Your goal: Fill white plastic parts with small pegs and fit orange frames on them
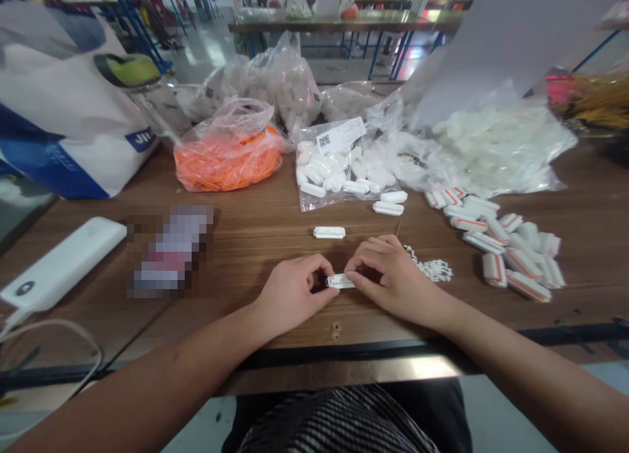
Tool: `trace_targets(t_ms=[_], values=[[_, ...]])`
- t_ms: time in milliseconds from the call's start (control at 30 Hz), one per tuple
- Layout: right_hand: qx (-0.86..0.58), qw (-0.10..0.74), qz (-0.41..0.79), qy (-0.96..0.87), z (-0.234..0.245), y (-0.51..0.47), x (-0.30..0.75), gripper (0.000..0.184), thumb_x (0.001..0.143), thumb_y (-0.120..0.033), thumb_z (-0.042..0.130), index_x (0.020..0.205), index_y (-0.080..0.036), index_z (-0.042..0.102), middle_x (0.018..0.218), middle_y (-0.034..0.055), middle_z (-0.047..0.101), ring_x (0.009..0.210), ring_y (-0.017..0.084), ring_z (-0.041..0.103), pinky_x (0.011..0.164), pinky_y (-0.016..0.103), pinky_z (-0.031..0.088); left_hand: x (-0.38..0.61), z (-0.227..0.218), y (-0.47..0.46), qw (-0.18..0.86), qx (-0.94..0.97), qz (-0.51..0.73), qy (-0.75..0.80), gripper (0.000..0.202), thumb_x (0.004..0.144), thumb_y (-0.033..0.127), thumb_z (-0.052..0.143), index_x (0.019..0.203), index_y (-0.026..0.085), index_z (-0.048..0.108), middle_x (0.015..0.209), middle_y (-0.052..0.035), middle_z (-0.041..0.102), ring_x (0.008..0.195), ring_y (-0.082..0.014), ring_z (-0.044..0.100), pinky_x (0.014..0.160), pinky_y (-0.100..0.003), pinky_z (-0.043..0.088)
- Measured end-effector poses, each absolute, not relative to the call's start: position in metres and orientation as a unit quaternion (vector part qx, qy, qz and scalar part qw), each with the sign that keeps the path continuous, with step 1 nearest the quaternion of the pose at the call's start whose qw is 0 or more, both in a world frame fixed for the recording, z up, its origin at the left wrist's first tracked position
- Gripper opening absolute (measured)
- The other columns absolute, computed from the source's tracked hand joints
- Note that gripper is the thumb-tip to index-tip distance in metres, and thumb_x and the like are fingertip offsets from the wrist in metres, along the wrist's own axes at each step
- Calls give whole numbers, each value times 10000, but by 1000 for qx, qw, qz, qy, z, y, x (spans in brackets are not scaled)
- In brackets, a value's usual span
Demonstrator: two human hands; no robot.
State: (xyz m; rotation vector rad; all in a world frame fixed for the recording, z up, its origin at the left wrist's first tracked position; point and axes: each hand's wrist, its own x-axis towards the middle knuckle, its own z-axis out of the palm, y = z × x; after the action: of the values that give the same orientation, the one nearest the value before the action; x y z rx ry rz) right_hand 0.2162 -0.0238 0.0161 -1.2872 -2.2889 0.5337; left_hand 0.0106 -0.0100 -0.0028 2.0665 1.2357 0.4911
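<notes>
**A:** Right in close now: the left hand [289,295] and right hand [393,282] are curled nearly shut, their fingertips pinching a small white printed piece [339,281] from 2 sides, over the near side of the wooden table [236,243].

**B:** What's around them?

**A:** 1 white piece [329,233] lies just ahead, and a lacy white scrap [430,269] sits beside the right hand.

**B:** And the count so far?

**A:** Orange-striped pieces [511,256] are heaped on the right, with plain ones in the clear bag [324,177]. I can't count them all.

**B:** Anything hidden?

**A:** Fingers cover part of the held piece, and the pixelated patch [170,251] can't be made out.
</notes>
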Motion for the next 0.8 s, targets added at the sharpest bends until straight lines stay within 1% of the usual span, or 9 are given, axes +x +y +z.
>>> trace_targets(t_ms=[367, 567, 700, 800], values=[[-449, 208, 143, -857, 15, -25, 211, 144, 884, -224, 533, 770, -216, 621, 749, 11, 624, 760, 179, 522, 777, 356, 308, 12, 0, -10, 332, 793, 190, 474, 107, 734, 267, 701, 803, 209, 644, 524, 79, 446, 502, -99, 433, 535, -231, 336], [-441, 198, 138, -865, 16, -25, 211, 151, 894, -220, 527, 784, -213, 630, 767, 14, 640, 778, 187, 527, 792, 369, 304, 11, -3, -10, 336, 793, 195, 470, 111, 737, 271, 707, 809, 208, 652, 538, 74, 465, 505, -99, 436, 542, -237, 344], [-431, 196, 138, -870, 19, -24, 211, 158, 886, -204, 530, 801, -223, 661, 773, 11, 644, 770, 182, 528, 800, 373, 305, 11, -1, -11, 333, 793, 193, 473, 103, 738, 267, 703, 803, 206, 651, 539, 75, 459, 506, -98, 433, 541, -235, 340], [-426, 201, 139, -871, 20, -24, 211, 182, 883, -201, 531, 777, -228, 675, 770, 9, 648, 763, 177, 533, 810, 378, 308, 12, 0, -11, 337, 788, 187, 480, 101, 735, 261, 704, 803, 205, 654, 533, 77, 442, 501, -97, 424, 533, -233, 331]])
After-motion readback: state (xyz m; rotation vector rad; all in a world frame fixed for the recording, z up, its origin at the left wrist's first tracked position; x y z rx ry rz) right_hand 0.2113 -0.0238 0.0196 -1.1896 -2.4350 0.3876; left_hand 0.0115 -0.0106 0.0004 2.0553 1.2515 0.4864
